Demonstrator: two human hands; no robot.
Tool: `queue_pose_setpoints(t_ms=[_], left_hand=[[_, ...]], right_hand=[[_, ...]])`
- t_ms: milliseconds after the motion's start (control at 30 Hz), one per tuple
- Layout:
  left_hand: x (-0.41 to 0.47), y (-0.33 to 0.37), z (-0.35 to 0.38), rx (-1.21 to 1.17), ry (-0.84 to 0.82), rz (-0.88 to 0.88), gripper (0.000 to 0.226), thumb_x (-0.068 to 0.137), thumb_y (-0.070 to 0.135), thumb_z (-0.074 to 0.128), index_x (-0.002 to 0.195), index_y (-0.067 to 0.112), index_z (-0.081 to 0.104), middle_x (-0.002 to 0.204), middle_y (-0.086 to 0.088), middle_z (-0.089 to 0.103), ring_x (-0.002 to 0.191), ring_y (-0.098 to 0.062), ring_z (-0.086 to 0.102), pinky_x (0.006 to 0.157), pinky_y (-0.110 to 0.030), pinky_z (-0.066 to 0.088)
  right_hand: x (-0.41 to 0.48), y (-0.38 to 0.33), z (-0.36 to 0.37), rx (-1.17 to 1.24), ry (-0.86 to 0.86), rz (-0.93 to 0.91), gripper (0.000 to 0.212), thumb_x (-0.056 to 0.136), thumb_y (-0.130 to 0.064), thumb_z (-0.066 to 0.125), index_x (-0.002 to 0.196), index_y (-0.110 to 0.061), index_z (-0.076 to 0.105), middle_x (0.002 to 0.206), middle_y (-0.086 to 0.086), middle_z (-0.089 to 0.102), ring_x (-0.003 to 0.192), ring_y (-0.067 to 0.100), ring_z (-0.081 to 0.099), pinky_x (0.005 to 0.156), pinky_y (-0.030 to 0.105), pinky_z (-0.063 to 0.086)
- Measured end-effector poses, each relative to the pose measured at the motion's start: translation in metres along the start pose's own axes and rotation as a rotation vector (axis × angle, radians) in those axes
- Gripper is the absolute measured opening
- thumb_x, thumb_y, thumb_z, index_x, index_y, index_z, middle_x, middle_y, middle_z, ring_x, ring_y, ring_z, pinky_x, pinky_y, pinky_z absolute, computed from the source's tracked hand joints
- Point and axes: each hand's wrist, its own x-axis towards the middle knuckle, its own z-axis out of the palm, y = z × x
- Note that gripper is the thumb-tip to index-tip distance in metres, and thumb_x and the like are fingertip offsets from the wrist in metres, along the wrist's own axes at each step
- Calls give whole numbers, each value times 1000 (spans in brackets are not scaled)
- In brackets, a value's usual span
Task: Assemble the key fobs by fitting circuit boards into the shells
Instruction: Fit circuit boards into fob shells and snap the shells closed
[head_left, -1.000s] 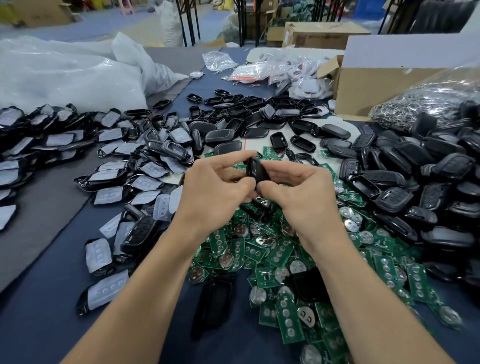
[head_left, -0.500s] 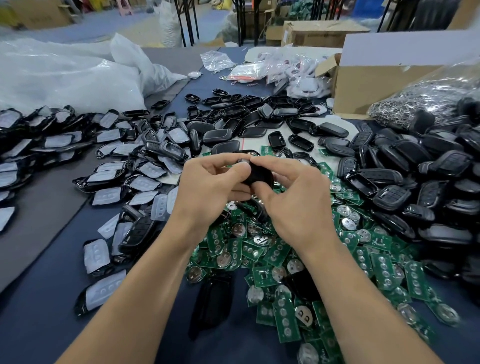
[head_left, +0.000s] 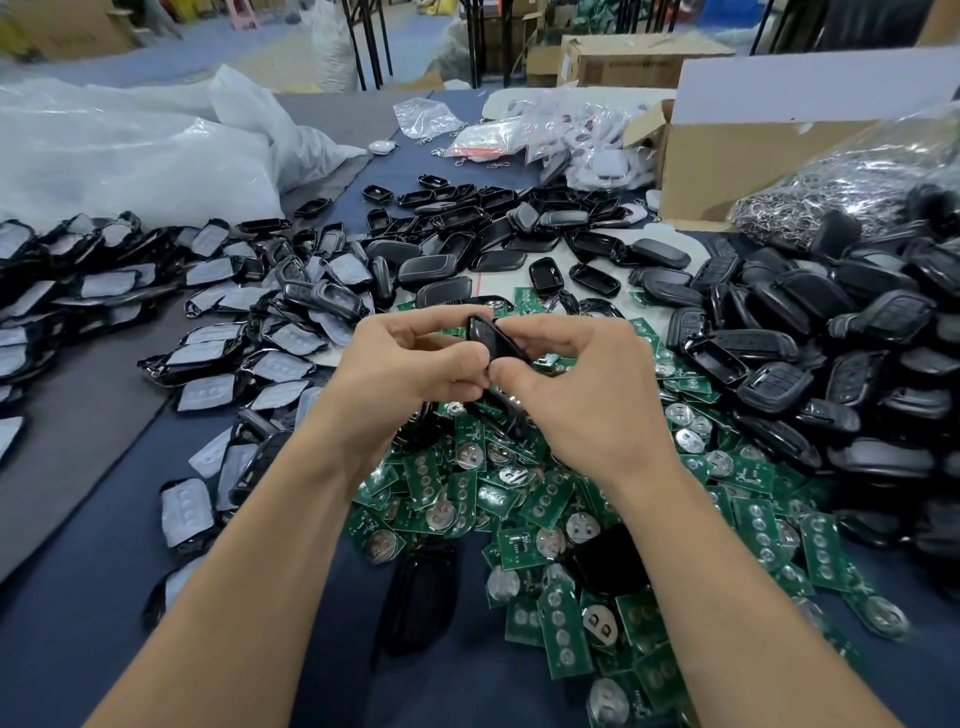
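Both hands hold one black key fob shell (head_left: 493, 340) in the air above a heap of green circuit boards (head_left: 524, 499). My left hand (head_left: 400, 374) pinches its left side with thumb and curled fingers. My right hand (head_left: 587, 395) grips its right side, thumb under the shell. Whether a board sits inside the shell is hidden by my fingers. Black shell halves (head_left: 779, 332) lie piled to the right and at the back. Shells with grey rubber pads (head_left: 218, 332) lie spread to the left.
A cardboard box (head_left: 727, 156) and a clear bag of metal rings (head_left: 841, 182) stand at the back right. White plastic bags (head_left: 130, 156) fill the back left. Small packets (head_left: 493, 135) lie at the back. Two black shells (head_left: 421, 597) rest near the table's front.
The shell has turned between my fingers and now tilts more on edge. Both hands stayed in nearly the same place above the boards.
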Motion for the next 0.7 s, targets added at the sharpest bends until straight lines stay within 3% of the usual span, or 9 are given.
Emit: queue_pose_setpoints(t_ms=[100, 233, 300, 400, 567, 700], left_hand=[[0, -2, 0, -39, 3, 5, 32, 76, 19, 82, 108, 21, 82, 96, -11, 80, 88, -20, 76, 77, -26, 62], [1, -3, -3, -51, -36, -1, 31, 76, 21, 81, 107, 24, 83, 112, -18, 77, 94, -20, 76, 79, -26, 62], [1, -3, -6, -38, -68, -4, 34, 77, 19, 82, 111, 21, 82, 108, -19, 78, 88, -19, 76, 77, -25, 61], [3, -4, -10, -23, -98, -4, 35, 77, 16, 82, 112, 15, 82, 79, -11, 75, 67, -15, 68, 69, -25, 60], [3, -5, -6, 21, -96, 19, 33, 75, 13, 82, 108, 17, 83, 66, -8, 69, 59, -16, 65, 65, -25, 59], [2, -4, -6, 29, -105, 17, 31, 75, 13, 82, 106, 20, 84, 70, -7, 70, 63, -16, 68, 67, -25, 60]], right_hand=[[1, 2, -1, 83, -39, 42, 31, 80, -19, 86, 108, -31, 82, 90, -25, 77, 91, -12, 69, 83, 6, 52], [3, 4, -3, 172, -70, 113, 31, 79, -16, 87, 107, -27, 82, 92, -18, 79, 93, -4, 73, 88, 23, 60], [3, 4, -4, 182, -85, 137, 32, 77, -14, 88, 106, -27, 83, 93, -17, 79, 94, 0, 74, 89, 31, 61], [4, 5, -7, 182, -117, 161, 33, 74, -12, 89, 103, -27, 84, 89, -14, 80, 91, 3, 75, 87, 37, 63], [3, 6, -8, 156, -109, 174, 34, 69, -15, 91, 100, -28, 84, 86, -14, 80, 87, 1, 75, 85, 31, 63], [0, 4, -6, 84, -41, 148, 34, 68, -18, 91, 97, -34, 83, 86, -24, 77, 84, -8, 72, 75, 8, 55]])
